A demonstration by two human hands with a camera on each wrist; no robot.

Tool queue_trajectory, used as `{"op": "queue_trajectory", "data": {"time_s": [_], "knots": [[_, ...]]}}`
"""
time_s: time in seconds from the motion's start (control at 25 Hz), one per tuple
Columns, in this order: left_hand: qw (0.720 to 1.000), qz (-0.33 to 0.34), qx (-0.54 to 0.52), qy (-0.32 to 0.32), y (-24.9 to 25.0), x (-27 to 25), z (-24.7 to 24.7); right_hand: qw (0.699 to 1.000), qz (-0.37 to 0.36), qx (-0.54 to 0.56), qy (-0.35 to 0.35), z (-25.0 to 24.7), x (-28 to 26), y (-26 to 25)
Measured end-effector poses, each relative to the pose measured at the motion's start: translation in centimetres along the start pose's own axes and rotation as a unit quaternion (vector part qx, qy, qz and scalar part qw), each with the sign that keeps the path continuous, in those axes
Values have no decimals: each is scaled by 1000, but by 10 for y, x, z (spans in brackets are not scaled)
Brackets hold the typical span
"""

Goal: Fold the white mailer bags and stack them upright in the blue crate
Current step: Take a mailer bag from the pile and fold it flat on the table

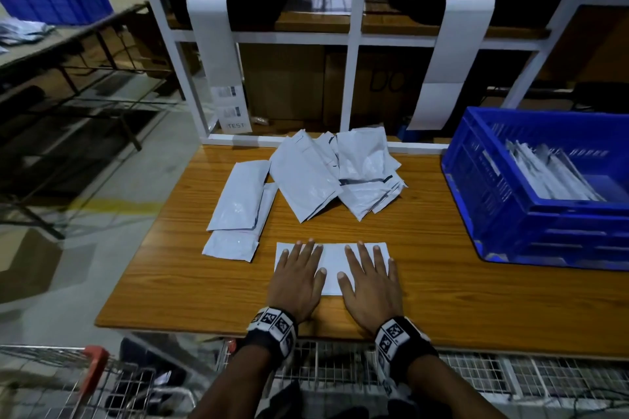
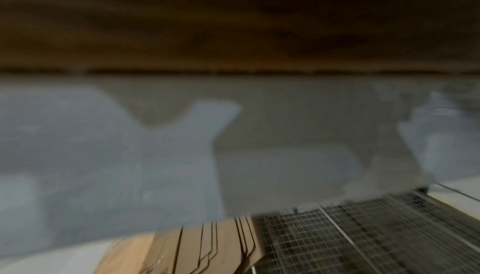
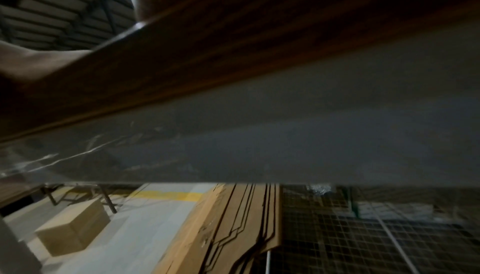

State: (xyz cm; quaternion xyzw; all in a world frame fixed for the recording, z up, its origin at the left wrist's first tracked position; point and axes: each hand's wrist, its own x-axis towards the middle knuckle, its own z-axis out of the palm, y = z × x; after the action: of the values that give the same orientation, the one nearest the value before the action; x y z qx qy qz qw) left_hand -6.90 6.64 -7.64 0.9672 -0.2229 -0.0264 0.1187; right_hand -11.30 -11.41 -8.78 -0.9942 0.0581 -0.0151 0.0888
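While both wrist views are blurring, flat fingers (image 1: pixel 361 253) of both hands are pressing the folded white plastic mailer bag (image 1: pixel 332 265) onto the wooden surface (image 1: pixel 442 282).

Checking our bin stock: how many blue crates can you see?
2. One blue crate stands on the table's right side, holding upright folded mailer bags. Another blue crate sits on a shelf at the far upper left. Others may be hidden in the dark.

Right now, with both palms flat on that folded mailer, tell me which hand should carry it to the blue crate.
Right hand. The blue crate stands on its side of the table, while the left hand would have to cross over. Both press the folded mailer flat.
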Motion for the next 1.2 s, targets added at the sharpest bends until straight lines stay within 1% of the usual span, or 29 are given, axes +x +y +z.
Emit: {"op": "queue_trajectory", "data": {"time_s": [0.2, 0.44, 0.48, 0.52, 0.56, 0.64, 0.68, 0.76, 0.84, 0.96, 1.04, 1.12, 1.2], "knots": [[1000, -16, -2, 23, -14, -10, 4, 1000, 13, 3, 3, -4, -4, 23], [999, -30, -3, 10, -17, -14, 3, 1000, 22, 19, -2, -7, -2, 29], [999, -31, 1, 17, -17, -15, 3, 999, 21, 33, -6, -8, -2, 33], [999, -29, 4, 38, -16, -17, 3, 998, 25, 54, -9, -10, -1, 36], [998, -19, 6, 62, -16, -18, 2, 996, 32, 80, -5, -15, 0, 38], [994, 13, -15, 106, -14, -18, 2, 992, 39, 116, 29, -26, 5, 32], [991, 34, -33, 124, -12, -16, 1, 990, 29, 126, 52, -30, 9, 25], [986, 64, -69, 136, -12, -14, -1, 988, -21, 135, 79, -35, 16, 5], [987, 64, -90, 117, -16, -12, 1, 990, -57, 118, 53, -26, 17, -9], [994, 9, -83, 75, -25, -11, 5, 998, -51, 41, -9, -11, 11, -9], [995, -3, -73, 64, -27, -7, 6, 999, -39, 19, -20, -10, 12, -5], [997, -8, -60, 54, -22, -5, 4, 999, -37, 8, -14, -6, 15, -2], [998, -26, -42, 40, -19, -7, 3, 1000, -14, 0, -12, -6, 13, 6]]}}
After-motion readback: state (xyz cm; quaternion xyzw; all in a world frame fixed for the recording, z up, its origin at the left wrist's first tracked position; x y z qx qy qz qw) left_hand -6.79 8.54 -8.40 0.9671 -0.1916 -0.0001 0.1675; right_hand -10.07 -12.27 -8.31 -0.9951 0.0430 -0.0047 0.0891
